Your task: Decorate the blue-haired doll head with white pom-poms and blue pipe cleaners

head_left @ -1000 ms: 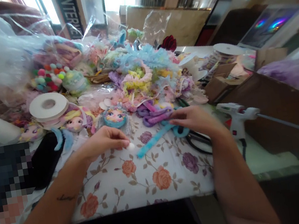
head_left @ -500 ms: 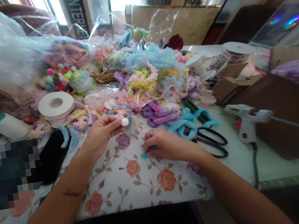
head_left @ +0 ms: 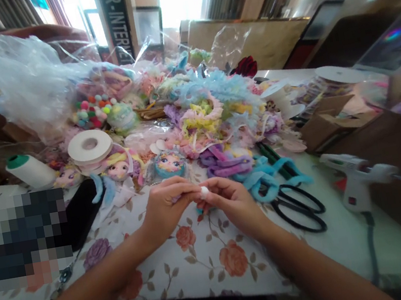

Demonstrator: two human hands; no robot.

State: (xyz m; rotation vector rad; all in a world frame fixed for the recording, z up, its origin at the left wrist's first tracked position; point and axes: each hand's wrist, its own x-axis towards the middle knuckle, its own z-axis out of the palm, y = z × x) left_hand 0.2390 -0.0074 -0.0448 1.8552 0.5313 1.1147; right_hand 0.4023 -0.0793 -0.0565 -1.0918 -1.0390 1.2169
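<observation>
Pinching a small white ball [head_left: 204,191] between the fingertips of left hand [head_left: 165,204] and right hand [head_left: 239,207], above the flowered tablecloth [head_left: 255,248], with a blue scrap [head_left: 200,211] showing just below. Note, beyond, a doll head [head_left: 170,164] and, to the right, black scissors [head_left: 299,208].

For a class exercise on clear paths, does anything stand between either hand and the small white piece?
Nothing visible does. The left hand and right hand meet at the small white piece, fingers touching it from both sides. The black scissor handles lie to the right, clear of both.
</observation>
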